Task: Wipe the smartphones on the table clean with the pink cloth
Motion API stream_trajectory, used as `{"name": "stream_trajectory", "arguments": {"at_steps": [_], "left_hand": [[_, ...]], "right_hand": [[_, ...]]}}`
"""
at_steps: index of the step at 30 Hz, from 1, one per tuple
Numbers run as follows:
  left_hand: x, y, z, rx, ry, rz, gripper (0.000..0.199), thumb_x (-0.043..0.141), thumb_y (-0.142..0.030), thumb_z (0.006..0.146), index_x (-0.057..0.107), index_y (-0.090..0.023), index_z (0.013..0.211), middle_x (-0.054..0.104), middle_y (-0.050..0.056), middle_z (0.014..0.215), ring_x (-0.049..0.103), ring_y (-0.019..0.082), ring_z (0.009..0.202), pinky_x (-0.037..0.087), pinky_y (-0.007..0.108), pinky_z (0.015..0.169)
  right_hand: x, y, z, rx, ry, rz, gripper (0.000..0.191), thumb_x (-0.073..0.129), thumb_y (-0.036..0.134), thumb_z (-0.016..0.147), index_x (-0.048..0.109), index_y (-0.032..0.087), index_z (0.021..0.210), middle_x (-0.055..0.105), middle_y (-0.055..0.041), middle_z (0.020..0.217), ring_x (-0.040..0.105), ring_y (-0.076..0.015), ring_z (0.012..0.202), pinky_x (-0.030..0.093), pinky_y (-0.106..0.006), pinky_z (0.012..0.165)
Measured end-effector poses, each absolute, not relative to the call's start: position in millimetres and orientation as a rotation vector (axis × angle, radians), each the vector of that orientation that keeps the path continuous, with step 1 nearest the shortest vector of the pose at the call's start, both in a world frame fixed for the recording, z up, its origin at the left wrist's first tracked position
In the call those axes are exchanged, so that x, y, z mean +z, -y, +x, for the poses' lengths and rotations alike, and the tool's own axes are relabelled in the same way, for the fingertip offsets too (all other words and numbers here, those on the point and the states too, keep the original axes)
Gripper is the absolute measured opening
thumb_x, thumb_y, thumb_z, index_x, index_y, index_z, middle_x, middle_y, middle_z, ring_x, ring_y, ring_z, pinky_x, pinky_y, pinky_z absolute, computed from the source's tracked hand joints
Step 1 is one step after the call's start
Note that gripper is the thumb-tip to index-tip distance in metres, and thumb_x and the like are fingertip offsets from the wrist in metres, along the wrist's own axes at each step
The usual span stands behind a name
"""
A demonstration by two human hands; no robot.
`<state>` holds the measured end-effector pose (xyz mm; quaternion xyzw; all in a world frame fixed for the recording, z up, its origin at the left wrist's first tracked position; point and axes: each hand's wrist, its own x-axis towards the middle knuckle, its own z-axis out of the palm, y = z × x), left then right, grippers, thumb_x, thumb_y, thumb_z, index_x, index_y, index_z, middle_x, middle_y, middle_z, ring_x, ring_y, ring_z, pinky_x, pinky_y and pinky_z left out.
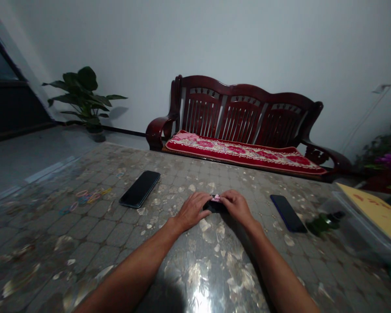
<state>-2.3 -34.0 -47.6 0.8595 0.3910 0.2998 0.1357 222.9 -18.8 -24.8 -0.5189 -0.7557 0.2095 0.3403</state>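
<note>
Both of my hands meet over the middle of the table. Between them lies a small dark flat object, largely covered by fingers, so its kind cannot be made out. A small pink thing, perhaps a bow or folded cloth, sits at its far edge. My left hand grips the dark object's left side, thumb near and fingers at the far edge. With fingers pinched together, my right hand holds the right end of the pink thing.
A black smartphone and several coloured rubber bands lie to the left. On the right are another phone, a green bottle and a clear plastic box topped by yellow card. A wooden bench stands beyond the table.
</note>
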Motion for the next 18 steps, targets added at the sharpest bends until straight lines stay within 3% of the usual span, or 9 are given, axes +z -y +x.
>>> {"name": "stream_trajectory", "arguments": {"at_steps": [12,18], "left_hand": [[-48.9,35.6,0.8,0.684,-1.148,2.648,0.04,0.072,-0.026,0.092,0.064,-0.024,0.131,0.065,0.009,0.134,0.056,0.028,0.128,0.045,0.046,0.11],[-45.2,35.0,1.5,0.779,-1.13,2.528,0.038,0.069,-0.019,0.092,0.065,-0.022,0.13,0.068,0.009,0.133,0.059,0.025,0.126,0.044,0.042,0.111]], "right_hand": [[-32.9,-6.1,230.9,0.657,1.738,-1.524,0.035,0.057,0.046,0.083,0.077,0.019,0.075,0.072,-0.0048,0.075,0.064,-0.02,0.072,0.044,-0.027,0.066],[-26.9,-31.5,232.3,0.852,1.819,-1.49,0.033,0.057,0.042,0.083,0.077,0.016,0.082,0.073,-0.0034,0.075,0.062,-0.0169,0.066,0.043,-0.024,0.059]]}}
